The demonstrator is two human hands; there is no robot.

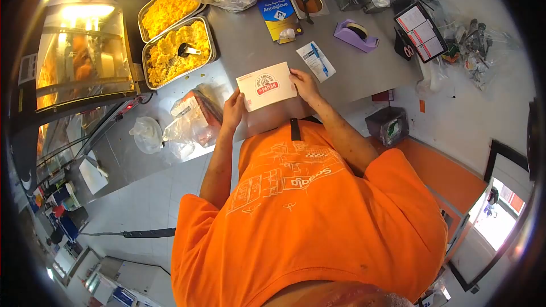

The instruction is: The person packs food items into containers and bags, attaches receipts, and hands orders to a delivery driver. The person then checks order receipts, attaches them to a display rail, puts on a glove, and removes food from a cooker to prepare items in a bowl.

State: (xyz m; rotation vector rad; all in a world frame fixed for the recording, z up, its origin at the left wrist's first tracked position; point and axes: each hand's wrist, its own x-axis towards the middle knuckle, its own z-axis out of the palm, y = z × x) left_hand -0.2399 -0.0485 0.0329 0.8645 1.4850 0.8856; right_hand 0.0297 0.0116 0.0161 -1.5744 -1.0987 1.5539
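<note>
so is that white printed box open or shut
Looks shut: the white box, between the left hand and right hand, shows a flat printed top, no raised flap.

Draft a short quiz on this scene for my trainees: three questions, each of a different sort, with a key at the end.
1. What do the left hand and right hand hold between them?
A) a pen
B) a white printed box
C) a plastic bag

2. True or false: a black scoop lies in the nearer tray of yellow food.

3. Fill in the colour: the tape dispenser on the counter is ____.

Key: 1. B; 2. true; 3. purple.
</note>
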